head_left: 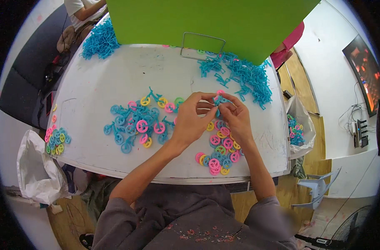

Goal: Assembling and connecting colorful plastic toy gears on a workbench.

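Note:
Both my hands meet over the white table, right of its middle. Fingertips of my left hand (193, 120) and my right hand (237, 121) pinch a small blue plastic toy-bike frame (218, 100) between them. A pink wheel (220, 92) shows at its top; the fingers partly hide the piece. Below my right hand spreads a pile of loose pink, yellow, blue and green spoked wheels (215, 161). Left of my left hand lies a heap of blue frames with coloured wheels on them (133, 123).
Blue frames without wheels are heaped at the back right (252, 79) and back left (100, 39). A green panel (206, 21) with a wire stand (203, 37) rises behind. More wheels (56, 139) lie at the left edge. White bags (41, 166) hang at both sides. Two other people sit beyond.

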`<state>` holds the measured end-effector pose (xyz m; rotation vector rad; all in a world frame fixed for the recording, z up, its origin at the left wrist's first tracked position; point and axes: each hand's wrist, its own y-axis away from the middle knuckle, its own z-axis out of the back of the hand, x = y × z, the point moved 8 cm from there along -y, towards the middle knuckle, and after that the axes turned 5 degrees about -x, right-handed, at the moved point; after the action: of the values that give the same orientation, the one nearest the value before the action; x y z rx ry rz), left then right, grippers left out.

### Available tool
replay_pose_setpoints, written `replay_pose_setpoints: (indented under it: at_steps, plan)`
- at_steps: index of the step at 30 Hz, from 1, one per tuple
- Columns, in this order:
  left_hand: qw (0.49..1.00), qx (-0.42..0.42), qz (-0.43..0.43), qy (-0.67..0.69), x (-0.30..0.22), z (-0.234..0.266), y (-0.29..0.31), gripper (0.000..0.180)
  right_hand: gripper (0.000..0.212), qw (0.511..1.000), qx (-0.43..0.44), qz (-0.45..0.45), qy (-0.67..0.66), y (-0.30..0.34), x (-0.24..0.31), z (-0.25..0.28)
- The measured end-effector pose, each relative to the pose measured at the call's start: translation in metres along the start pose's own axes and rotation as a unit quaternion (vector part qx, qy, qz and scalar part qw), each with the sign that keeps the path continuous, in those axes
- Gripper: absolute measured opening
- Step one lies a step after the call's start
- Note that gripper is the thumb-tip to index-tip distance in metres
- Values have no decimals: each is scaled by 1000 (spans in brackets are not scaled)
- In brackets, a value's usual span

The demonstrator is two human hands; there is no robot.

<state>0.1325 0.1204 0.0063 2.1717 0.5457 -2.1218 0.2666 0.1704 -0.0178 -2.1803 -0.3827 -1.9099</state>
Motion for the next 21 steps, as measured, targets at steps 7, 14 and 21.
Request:
replay_pose_setpoints:
  at_steps: [7,14,21]
  plan:
    - [999,-17,-38,-24,3,2,-4,29,41,1000,5,11,17,-4,-3,6]
    - [989,9,-92,-116,-16,8,-8,33,38,999,27,-28,-11,0,3,-5]
    - [994,17,-68,-81,-19,-1,-6,26,32,969,58,84,223,-4,19,3]
